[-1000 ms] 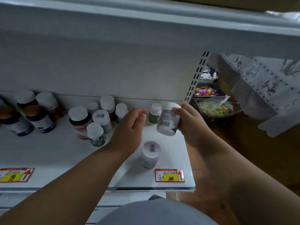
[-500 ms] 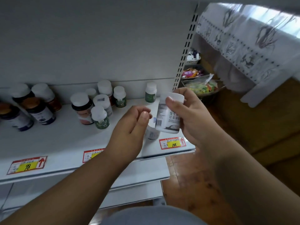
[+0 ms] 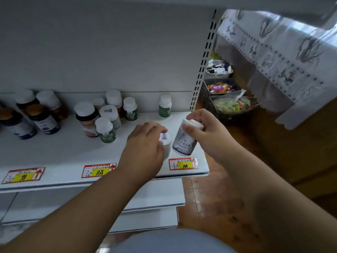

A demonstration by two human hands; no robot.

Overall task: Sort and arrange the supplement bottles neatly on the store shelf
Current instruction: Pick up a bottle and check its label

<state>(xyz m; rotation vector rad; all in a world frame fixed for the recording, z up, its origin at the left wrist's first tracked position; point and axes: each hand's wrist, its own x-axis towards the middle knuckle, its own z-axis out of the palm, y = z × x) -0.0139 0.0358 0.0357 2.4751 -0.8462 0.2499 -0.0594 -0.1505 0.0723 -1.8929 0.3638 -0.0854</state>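
Standing at the far left of the white shelf (image 3: 54, 154) are dark bottles (image 3: 43, 121) with white caps, then a cluster of green-labelled bottles (image 3: 106, 131) near the middle. The left hand (image 3: 144, 143) reaches over a small white bottle (image 3: 166, 143) at the shelf's front, fingers curled around it. Just beside it, the right hand (image 3: 206, 133) holds a tilted white supplement bottle (image 3: 184, 143) above the 108 price tag (image 3: 183, 163), fingers clamped on its cap. Snack baskets (image 3: 224, 99) sit further right.
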